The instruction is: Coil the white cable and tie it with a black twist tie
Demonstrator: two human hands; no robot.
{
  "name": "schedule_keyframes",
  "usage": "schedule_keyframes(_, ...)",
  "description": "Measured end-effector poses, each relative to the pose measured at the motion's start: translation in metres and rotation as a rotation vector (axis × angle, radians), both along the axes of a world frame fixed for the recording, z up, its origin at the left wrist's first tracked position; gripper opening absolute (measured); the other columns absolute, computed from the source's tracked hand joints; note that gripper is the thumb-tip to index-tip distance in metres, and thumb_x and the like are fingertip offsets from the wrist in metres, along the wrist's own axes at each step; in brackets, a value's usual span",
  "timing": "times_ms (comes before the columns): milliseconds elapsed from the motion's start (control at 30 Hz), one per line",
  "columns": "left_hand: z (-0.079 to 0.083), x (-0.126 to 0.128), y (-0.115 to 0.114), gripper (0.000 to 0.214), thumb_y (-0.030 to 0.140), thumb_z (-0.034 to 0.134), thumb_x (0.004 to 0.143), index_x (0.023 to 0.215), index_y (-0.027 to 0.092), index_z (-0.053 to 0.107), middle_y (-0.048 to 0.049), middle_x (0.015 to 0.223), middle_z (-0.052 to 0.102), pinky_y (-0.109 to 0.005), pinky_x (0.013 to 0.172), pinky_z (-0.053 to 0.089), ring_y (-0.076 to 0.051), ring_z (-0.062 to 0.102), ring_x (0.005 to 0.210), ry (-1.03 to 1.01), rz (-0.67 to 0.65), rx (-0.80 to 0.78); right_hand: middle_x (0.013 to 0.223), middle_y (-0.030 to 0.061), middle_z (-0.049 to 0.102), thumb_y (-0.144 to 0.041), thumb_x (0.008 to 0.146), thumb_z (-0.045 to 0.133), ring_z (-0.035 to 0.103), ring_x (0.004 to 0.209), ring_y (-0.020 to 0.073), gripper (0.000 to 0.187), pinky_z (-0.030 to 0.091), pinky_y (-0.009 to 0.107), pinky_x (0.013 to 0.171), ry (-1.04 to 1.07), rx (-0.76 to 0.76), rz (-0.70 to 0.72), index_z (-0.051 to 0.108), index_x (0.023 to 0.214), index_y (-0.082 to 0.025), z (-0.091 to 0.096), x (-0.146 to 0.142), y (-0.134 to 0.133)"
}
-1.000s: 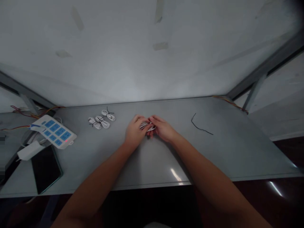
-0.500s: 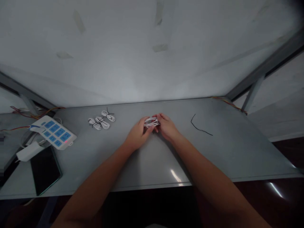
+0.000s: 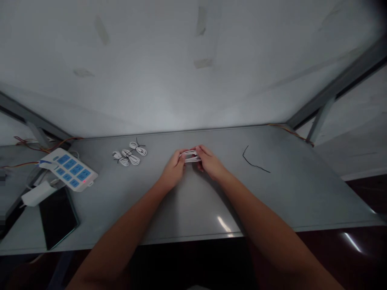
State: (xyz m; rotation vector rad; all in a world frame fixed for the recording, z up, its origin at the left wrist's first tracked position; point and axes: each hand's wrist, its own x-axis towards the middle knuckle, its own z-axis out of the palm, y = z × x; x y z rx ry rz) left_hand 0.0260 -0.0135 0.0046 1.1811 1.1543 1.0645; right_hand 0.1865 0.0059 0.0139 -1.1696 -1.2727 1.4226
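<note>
A coiled white cable is stretched into a flat loop between my two hands, above the middle of the table. My left hand pinches its left end, thumb on the near side. At the right end, my right hand grips the coil; a small white plug seems to show by the fingertips. To the right lies a black twist tie, loose and bent. Three white cable bundles, each bound with a black tie, rest left of my hands.
At the left stand a white power strip with blue sockets and a lit red light, a white charger and a dark tablet. A pale wall with tape pieces rises behind the grey table.
My left hand has shifted slightly left, and the coil between my hands is pulled from a rounder bunch into a longer, flatter loop. The bundles and loose tie stay put.
</note>
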Motion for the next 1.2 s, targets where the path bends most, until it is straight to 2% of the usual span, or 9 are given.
schedule_keyframes(167, 0.003, 0.000, -0.001, 0.034, 0.051, 0.057, 0.100, 0.114, 0.020, 0.065, 0.0036, 0.067, 0.047, -0.021, 0.047, 0.032, -0.011, 0.042, 0.052, 0.008, -0.009, -0.092, 0.086, 0.0039, 0.068, -0.032, 0.096, 0.060, 0.057, 0.075, 0.0175, 0.016, 0.043, 0.031, 0.071, -0.655, 0.340, -0.076, 0.064, 0.083, -0.023, 0.025, 0.045, 0.011)
schedule_keyframes(233, 0.005, 0.000, -0.001, 0.031, 0.048, 0.057, 0.101, 0.112, 0.021, 0.066, 0.0037, 0.067, 0.046, -0.020, 0.047, 0.033, -0.010, 0.041, 0.052, 0.018, 0.010, -0.119, 0.093, 0.0061, 0.070, -0.027, 0.086, 0.072, 0.059, 0.080, 0.0198, 0.007, 0.043, 0.033, 0.074, -0.946, 0.171, -0.327, 0.065, 0.085, -0.023, 0.035, 0.086, 0.015)
schedule_keyframes(300, 0.005, 0.000, 0.000, 0.030, 0.047, 0.057, 0.100, 0.111, 0.021, 0.066, 0.0046, 0.066, 0.044, -0.020, 0.047, 0.032, -0.009, 0.038, 0.051, -0.003, 0.018, -0.135, 0.083, 0.0117, 0.068, -0.023, 0.083, 0.075, 0.059, 0.075, 0.0231, 0.013, 0.041, 0.037, 0.069, -1.051, -0.009, -0.468, 0.064, 0.077, -0.021, 0.041, 0.131, 0.014)
schedule_keyframes(367, 0.004, 0.000, 0.001, 0.030, 0.048, 0.057, 0.100, 0.108, 0.021, 0.065, 0.0056, 0.064, 0.041, -0.019, 0.045, 0.028, -0.008, 0.034, 0.048, -0.044, 0.022, -0.139, 0.069, 0.0099, 0.063, -0.029, 0.077, 0.083, 0.058, 0.066, 0.0229, 0.028, 0.039, 0.038, 0.064, -1.155, -0.305, -0.428, 0.060, 0.063, -0.022, 0.042, 0.169, 0.007)
schedule_keyframes(467, 0.002, 0.000, 0.002, 0.032, 0.051, 0.059, 0.098, 0.107, 0.021, 0.065, 0.0063, 0.064, 0.040, -0.020, 0.045, 0.025, -0.007, 0.032, 0.047, -0.088, 0.028, -0.152, 0.055, 0.0070, 0.059, -0.016, 0.065, 0.088, 0.056, 0.054, 0.0212, 0.035, 0.039, 0.039, 0.061, -1.165, -0.386, -0.298, 0.058, 0.048, -0.020, 0.037, 0.196, -0.004)
schedule_keyframes(633, -0.001, -0.001, 0.004, 0.032, 0.050, 0.060, 0.098, 0.108, 0.020, 0.064, 0.0065, 0.064, 0.040, -0.021, 0.045, 0.024, -0.007, 0.031, 0.047, -0.130, 0.037, -0.148, 0.050, 0.0027, 0.054, -0.006, 0.068, 0.074, 0.048, 0.051, 0.0177, 0.038, 0.037, 0.036, 0.061, -1.160, -0.231, -0.152, 0.051, 0.043, -0.023, 0.023, 0.159, 0.000)
schedule_keyframes(700, -0.001, -0.001, 0.003, 0.032, 0.049, 0.061, 0.098, 0.110, 0.019, 0.064, 0.0066, 0.065, 0.041, -0.021, 0.046, 0.024, -0.007, 0.032, 0.048, -0.139, 0.034, -0.130, 0.053, 0.0032, 0.055, -0.007, 0.069, 0.071, 0.048, 0.054, 0.0182, 0.033, 0.036, 0.035, 0.061, -1.114, 0.023, -0.156, 0.052, 0.049, -0.024, 0.017, 0.126, 0.005)
schedule_keyframes(933, 0.007, 0.005, -0.004, 0.030, 0.045, 0.069, 0.095, 0.107, 0.019, 0.061, 0.0067, 0.068, 0.045, -0.020, 0.047, 0.026, -0.004, 0.030, 0.047, -0.336, 0.013, -0.173, 0.080, 0.0076, 0.071, -0.017, 0.087, 0.059, 0.058, 0.070, 0.0194, 0.010, 0.038, 0.030, 0.065, -0.853, 0.455, 0.008, 0.066, 0.081, -0.021, 0.000, 0.021, 0.002)
schedule_keyframes(1200, 0.026, -0.003, -0.005, 0.015, 0.022, 0.069, 0.095, 0.088, 0.013, 0.060, 0.0036, 0.070, 0.047, -0.017, 0.047, 0.026, -0.003, 0.030, 0.049, -0.615, -0.003, -0.480, 0.091, 0.0106, 0.071, -0.023, 0.092, 0.061, 0.064, 0.087, 0.0242, 0.012, 0.049, 0.034, 0.080, -0.784, 0.684, -0.060, 0.072, 0.089, -0.021, -0.006, 0.011, 0.005)
